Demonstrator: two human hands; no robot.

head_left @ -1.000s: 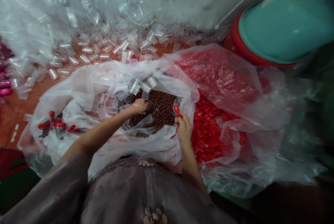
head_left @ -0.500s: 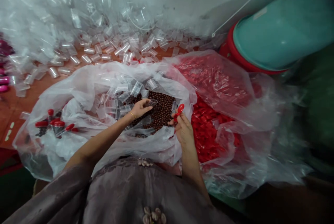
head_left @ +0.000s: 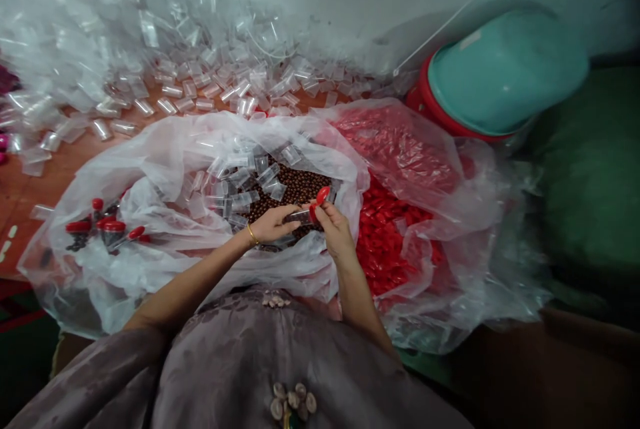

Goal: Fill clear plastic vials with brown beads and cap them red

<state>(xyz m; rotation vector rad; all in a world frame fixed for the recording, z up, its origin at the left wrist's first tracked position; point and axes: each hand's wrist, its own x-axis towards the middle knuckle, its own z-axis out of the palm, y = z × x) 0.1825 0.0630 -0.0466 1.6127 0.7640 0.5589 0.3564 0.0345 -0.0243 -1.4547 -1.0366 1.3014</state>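
Tube [head_left: 302,217] gripped in left hand [head_left: 273,224], red cap [head_left: 323,194] pinched in right hand [head_left: 338,232] near brown beads [head_left: 303,184]; risked slipping loose if pressed on crookedly.

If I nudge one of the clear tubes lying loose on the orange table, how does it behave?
Probably rolls: the clear tubes look round-sided and many lie on their sides on the orange table. Likely light, since they look see-through and thin-walled. Perhaps a bit slippery in the grip, given the glossy highlights.

No readable text or labels anywhere.
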